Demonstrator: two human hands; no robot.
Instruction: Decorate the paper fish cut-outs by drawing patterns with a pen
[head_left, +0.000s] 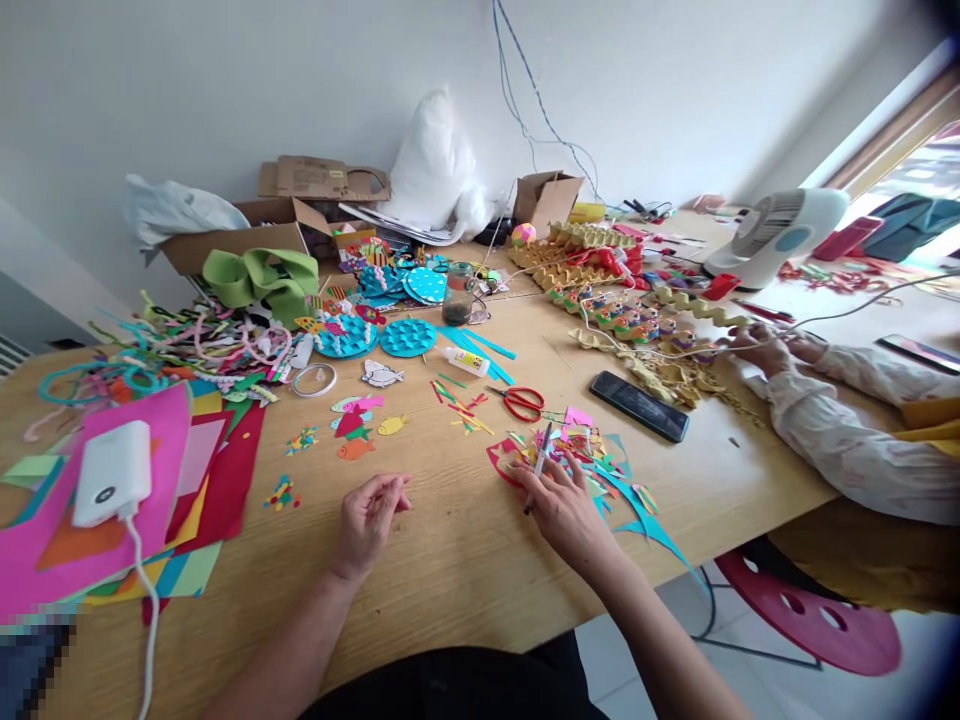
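My right hand [566, 500] holds a pen [541, 455] between its fingers, tip end pointing away. Its fingertips reach over a heap of coloured paper scraps [577, 435], and a turquoise offcut [652, 525] trails beside it. My left hand [373, 520] hovers over or rests on the bare wood with thumb and fingers pinched together; whatever they may hold is hidden. Beyond it lie paper fish cut-outs [355, 420], a yellow fish [393, 425] and small coloured dots [282, 493]. Red-handled scissors [523, 403] and a glue bottle [466, 361] lie farther back.
A black phone [640, 405] lies right of the scissors. Coloured sheets [217, 480] and a white power bank [112, 473] with a cable cover the left side. Turquoise discs [408, 338], a jar [457, 295] and egg-carton strips [622, 315] stand behind. Another person's hands [757, 350] work at right.
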